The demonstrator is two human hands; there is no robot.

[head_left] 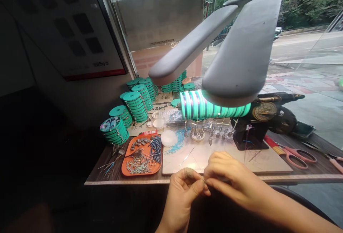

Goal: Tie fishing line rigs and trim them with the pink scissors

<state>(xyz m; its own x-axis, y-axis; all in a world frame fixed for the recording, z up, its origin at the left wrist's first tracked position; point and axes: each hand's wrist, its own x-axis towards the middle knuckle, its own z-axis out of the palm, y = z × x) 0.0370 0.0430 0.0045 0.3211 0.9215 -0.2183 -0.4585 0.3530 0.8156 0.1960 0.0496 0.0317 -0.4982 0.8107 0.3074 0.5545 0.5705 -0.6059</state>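
Observation:
My left hand (186, 192) and my right hand (229, 177) meet in front of the table's near edge. Both are closed, thumb and fingers pinched together at the same spot. Whatever lies between the fingertips is too small to make out. A tan band wraps one finger of the left hand. Just beyond the hands is a pale board (203, 161) with a thin metal needle-like tool (187, 156) on it. Behind it, a row of bright green spools (214, 106) sits on a horizontal shaft, with small weights and springs (210, 138) hanging below.
An orange tray (125, 168) holds sinkers and small metal parts. Near it are a white round disc (169, 138) and blue threads (182, 142). Stacks of green spools (135, 106) stand behind. Pink-handled scissors (297, 158) lie right. A grey lamp (241, 51) overhangs the table.

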